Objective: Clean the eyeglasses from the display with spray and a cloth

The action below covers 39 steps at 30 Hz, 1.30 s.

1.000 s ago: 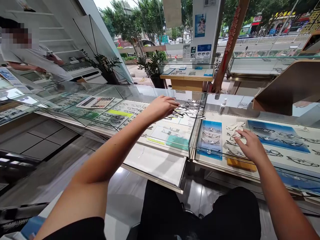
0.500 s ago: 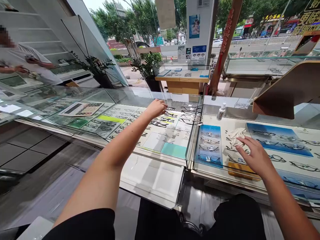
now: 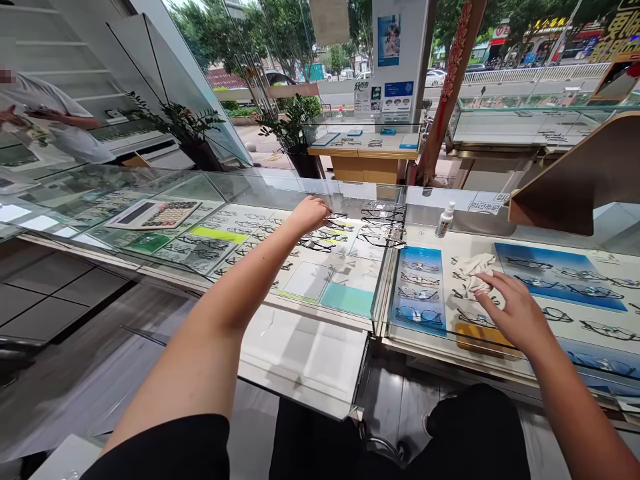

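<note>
My left hand (image 3: pixel 311 215) reaches over the glass counter with its fingers closed on the end of a pair of eyeglasses (image 3: pixel 339 215); its fingertips are partly hidden. More dark-framed eyeglasses (image 3: pixel 383 240) lie right beside it on the counter top. On the right, my right hand (image 3: pixel 515 310) has thumb and forefinger on a crumpled cream cloth (image 3: pixel 475 268), gripping its near edge. The cloth rests on the glass above displayed frames. Behind it stands a small white spray bottle (image 3: pixel 445 220).
A calculator (image 3: pixel 155 215) lies on the counter at left. Under the glass are rows of frames, blue display cards (image 3: pixel 420 287) and a yellow-brown case (image 3: pixel 483 337). A wooden stand (image 3: pixel 575 180) rises at right. A person (image 3: pixel 55 113) is at far left.
The view has shifted slightly. Both hands stay nearly in place, the left at the eyeglasses and the right at the cloth. The person at far left has moved their arms.
</note>
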Motion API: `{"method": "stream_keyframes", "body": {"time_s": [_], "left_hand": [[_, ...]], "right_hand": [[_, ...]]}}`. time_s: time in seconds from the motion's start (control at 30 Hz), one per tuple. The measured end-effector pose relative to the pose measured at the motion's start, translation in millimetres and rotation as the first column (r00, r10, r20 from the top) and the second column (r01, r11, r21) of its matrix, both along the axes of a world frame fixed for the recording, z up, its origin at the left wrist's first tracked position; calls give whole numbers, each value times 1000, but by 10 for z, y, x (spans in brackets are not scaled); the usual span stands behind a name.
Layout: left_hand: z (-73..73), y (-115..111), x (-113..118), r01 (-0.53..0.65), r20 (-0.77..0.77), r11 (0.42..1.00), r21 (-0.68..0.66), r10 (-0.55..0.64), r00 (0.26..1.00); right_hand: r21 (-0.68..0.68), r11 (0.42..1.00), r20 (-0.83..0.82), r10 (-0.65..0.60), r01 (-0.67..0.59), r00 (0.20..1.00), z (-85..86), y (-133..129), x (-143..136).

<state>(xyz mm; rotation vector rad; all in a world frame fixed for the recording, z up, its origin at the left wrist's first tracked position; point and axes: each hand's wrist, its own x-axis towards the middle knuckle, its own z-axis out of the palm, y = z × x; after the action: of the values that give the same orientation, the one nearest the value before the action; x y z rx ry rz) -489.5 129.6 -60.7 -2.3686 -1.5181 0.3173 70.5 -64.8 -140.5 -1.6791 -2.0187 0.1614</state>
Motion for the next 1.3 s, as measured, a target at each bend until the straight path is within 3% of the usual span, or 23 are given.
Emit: {"method": "stream_keyframes", "body": {"time_s": [0.37,0.73,0.87,0.97,1.07,1.13,1.2,1.3], "left_hand": [[200,103,158,-79,-57,995,-66,75,996],[130,210,258,-79,-41,992,-97,75,996],[288,75,333,-90,-8,993,-74,89,996],[461,-348,504,-44,154,991,125,24,988],[478,-1092,747,-78,314,949,305,-23,949],[341,-1673,904,-60,336,981,184,-5,942],[109,-2213,1016,118,406,988,-102,-66,912],[-288,-2744,1048,361,544,823,-438,-77,835]], "right_hand": [[-19,1000,2,5,-5,1000,-17,-4,-2],[-34,999,3,-6,6,1000,16,-17,-30],[-23,1000,-6,4,-4,1000,1,-13,-20],[-19,1000,-10,10,-10,1000,5,-14,-13],[-11,1000,-9,22,-22,1000,15,-14,-4],[0,999,-7,32,-32,999,16,-11,3],[10,999,-3,35,-35,999,13,-6,11],[13,999,9,34,-34,999,9,-4,22]]}}
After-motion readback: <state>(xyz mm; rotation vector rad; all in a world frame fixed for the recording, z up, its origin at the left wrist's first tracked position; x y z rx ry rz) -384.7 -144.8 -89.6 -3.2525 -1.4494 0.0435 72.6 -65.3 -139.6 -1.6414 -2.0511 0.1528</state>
